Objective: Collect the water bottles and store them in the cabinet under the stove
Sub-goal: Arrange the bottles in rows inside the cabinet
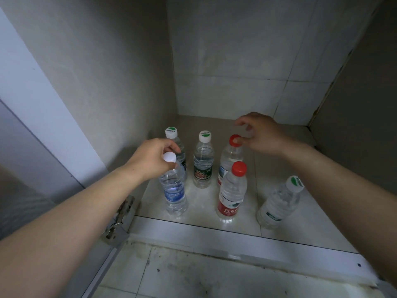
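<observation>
label [228,208] "农夫" on red-labelled bottle [233,187], left hand [150,161] on blue-labelled bottle [174,193]

Six bottles [203,162] crowd the left and middle of the cabinet floor [203,203] in two rows of three. Open lanes run between the blue-label bottle [174,190] and red-label bottle [230,196], and on to the green-capped bottle [278,204] at front right. The right rear corner lies bare. Walls [107,82] close three sides, and a hinge [120,216] juts at left front.
</observation>
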### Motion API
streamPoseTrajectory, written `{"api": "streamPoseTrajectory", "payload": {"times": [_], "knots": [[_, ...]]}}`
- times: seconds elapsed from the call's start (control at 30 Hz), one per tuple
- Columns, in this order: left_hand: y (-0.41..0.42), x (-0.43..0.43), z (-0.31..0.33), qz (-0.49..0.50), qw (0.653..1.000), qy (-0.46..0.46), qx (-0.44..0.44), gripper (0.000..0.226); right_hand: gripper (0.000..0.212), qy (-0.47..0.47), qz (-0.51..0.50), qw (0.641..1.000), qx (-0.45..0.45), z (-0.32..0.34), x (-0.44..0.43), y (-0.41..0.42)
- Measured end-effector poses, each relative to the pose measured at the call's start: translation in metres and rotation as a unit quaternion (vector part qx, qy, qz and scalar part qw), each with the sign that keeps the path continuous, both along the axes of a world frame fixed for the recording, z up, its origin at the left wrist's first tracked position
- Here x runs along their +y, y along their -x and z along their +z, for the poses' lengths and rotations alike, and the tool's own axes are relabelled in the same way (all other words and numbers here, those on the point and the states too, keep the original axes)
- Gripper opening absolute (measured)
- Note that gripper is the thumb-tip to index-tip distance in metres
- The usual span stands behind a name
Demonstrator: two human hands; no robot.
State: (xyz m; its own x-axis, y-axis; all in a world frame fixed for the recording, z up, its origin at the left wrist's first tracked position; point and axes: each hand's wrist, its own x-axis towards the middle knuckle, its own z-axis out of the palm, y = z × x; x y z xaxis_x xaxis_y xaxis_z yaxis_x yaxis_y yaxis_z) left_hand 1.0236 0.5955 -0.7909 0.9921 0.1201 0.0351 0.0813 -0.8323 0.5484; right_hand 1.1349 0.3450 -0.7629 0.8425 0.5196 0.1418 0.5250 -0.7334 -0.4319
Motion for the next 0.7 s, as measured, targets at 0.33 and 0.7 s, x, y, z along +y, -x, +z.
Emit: {"api": "streamPoseTrajectory", "payload": {"times": [0.33, 0.7], "knots": [[-0.003, -0.003, -0.003, -0.014, 1.0, -0.001, -0.007, 0.031, 0.027, -0.048, 0.005, 0.997, 0.055, -0.033, 0.009, -0.022], [0.008, 0.002, -0.008, -0.01, 1.0, 0.0, 0.008, 0.028, 0.029, -0.053, -0.012, 0.998, 0.034, -0.038, 0.009, -0.025]]}}
